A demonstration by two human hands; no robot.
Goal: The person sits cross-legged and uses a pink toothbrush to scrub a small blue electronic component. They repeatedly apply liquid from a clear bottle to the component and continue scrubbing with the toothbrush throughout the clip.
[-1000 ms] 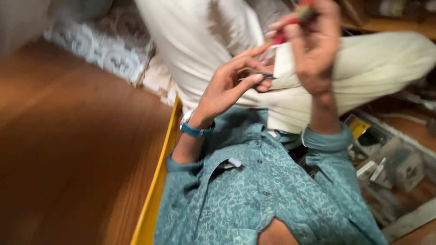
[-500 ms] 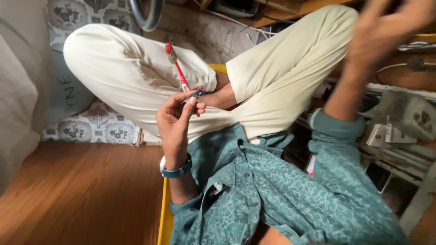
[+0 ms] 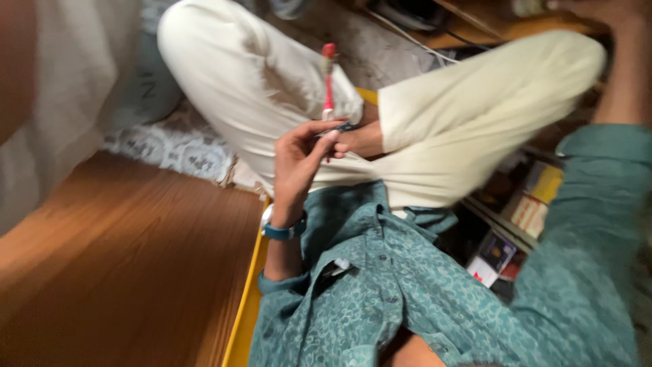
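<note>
hands (image 3: 299, 160): 2, one barely seen | red-handled tool (image 3: 329, 81): 1 | wristband (image 3: 282, 232): 1

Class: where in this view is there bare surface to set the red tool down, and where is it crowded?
Bare: the wooden floor, bordered by the patterned mat and yellow edge. Crowded: the boxes beside the right sleeve. The left hand holds the red tool.

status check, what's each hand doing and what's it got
Left hand shut on red-handled tool, tip pinched in fingers, over cream trousers. Right hand raised at frame's top edge, grip unclear. Nothing between them.
</note>
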